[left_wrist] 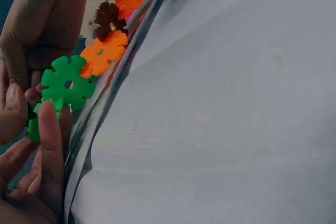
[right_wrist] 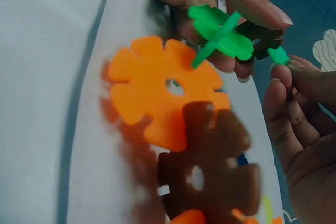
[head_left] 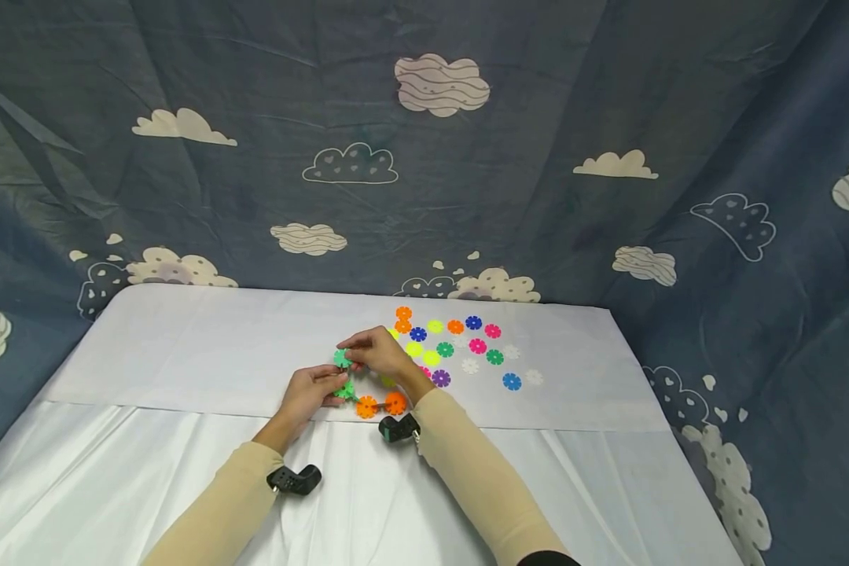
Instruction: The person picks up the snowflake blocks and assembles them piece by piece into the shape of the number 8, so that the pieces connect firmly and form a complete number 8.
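A chain of flower-shaped plastic snap discs hangs from my left hand [head_left: 311, 389], whose fingers and thumb pinch a brown disc [right_wrist: 257, 40] joined to green ones. Beside that brown disc is a green disc [right_wrist: 223, 32], then an orange disc [right_wrist: 139, 80], another brown disc [right_wrist: 210, 171] and a second orange disc [head_left: 395, 403]. My right hand [head_left: 380, 351] pinches a further green disc [head_left: 343, 358] between thumb and fingers, at the brown disc's edge. Fingers hide most of that disc, so whether the two are slotted together is hard to tell.
Several loose discs lie on the white tabletop to the right, among them a purple disc [head_left: 441, 378], a blue disc [head_left: 512, 381] and a white disc [head_left: 534, 377]. A dark cloud-patterned curtain [head_left: 481, 196] hangs behind the white-covered table [head_left: 184, 346].
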`<state>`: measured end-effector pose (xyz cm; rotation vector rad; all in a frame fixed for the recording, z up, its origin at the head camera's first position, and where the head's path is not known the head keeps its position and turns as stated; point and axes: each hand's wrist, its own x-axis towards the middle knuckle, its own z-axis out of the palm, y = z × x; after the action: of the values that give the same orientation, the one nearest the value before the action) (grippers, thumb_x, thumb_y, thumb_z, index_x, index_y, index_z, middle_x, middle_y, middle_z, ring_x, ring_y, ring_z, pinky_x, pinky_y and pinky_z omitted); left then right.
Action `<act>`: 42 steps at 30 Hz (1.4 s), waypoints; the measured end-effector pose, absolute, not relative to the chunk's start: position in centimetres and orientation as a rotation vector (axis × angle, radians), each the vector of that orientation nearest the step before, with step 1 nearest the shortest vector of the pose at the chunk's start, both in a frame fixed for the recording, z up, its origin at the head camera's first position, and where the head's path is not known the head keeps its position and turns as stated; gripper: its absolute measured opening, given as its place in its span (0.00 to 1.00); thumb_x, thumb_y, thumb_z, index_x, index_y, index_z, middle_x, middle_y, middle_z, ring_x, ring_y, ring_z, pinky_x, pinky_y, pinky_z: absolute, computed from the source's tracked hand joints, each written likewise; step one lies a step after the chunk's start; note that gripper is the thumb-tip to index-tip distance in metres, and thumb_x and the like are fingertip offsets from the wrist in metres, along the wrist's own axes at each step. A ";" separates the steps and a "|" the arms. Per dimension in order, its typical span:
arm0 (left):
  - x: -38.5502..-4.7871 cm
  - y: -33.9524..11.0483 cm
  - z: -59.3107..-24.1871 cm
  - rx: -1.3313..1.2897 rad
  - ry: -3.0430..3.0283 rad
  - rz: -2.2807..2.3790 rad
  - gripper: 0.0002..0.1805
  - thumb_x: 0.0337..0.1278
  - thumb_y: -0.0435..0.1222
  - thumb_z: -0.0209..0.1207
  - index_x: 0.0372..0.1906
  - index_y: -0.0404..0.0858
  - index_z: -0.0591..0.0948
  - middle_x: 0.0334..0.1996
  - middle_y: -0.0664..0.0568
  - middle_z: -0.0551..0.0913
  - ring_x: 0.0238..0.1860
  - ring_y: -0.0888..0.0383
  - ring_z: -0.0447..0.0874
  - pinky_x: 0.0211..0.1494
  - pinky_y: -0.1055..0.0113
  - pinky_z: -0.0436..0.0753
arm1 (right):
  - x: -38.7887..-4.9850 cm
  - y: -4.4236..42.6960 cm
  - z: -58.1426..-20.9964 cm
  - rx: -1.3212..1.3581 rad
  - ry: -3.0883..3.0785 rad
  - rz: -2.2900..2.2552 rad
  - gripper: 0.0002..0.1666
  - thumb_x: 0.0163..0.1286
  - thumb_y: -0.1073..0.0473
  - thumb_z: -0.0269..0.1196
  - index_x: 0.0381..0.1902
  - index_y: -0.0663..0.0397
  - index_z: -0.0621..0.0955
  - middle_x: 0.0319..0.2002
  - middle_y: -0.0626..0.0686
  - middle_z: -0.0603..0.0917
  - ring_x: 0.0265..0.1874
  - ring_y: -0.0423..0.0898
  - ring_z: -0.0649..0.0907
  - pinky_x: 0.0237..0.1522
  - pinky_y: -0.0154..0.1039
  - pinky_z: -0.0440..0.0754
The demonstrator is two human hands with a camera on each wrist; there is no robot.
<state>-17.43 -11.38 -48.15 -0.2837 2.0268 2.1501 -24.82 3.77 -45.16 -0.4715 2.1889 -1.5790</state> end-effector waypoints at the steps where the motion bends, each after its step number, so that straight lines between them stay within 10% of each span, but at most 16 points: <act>1: -17.4 -11.3 -48.2 -0.294 2.042 2.149 0.19 0.64 0.29 0.58 0.55 0.20 0.74 0.41 0.41 0.85 0.29 0.64 0.82 0.32 0.72 0.84 | -24.8 3.7 -45.2 -0.477 2.188 -1.577 0.10 0.67 0.71 0.60 0.45 0.66 0.84 0.32 0.57 0.86 0.22 0.43 0.80 0.30 0.34 0.82; 42: -18.2 -11.5 -48.0 -0.297 2.050 2.028 0.18 0.65 0.32 0.58 0.53 0.24 0.74 0.33 0.48 0.86 0.26 0.62 0.82 0.28 0.71 0.83 | -23.8 11.8 -44.5 -0.579 2.609 -1.213 0.10 0.63 0.64 0.67 0.42 0.59 0.85 0.33 0.51 0.82 0.26 0.44 0.77 0.27 0.33 0.77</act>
<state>-18.18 -11.51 -47.98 -0.2972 2.0497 2.0278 -23.80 11.83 -44.52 -0.5786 2.6088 -1.2132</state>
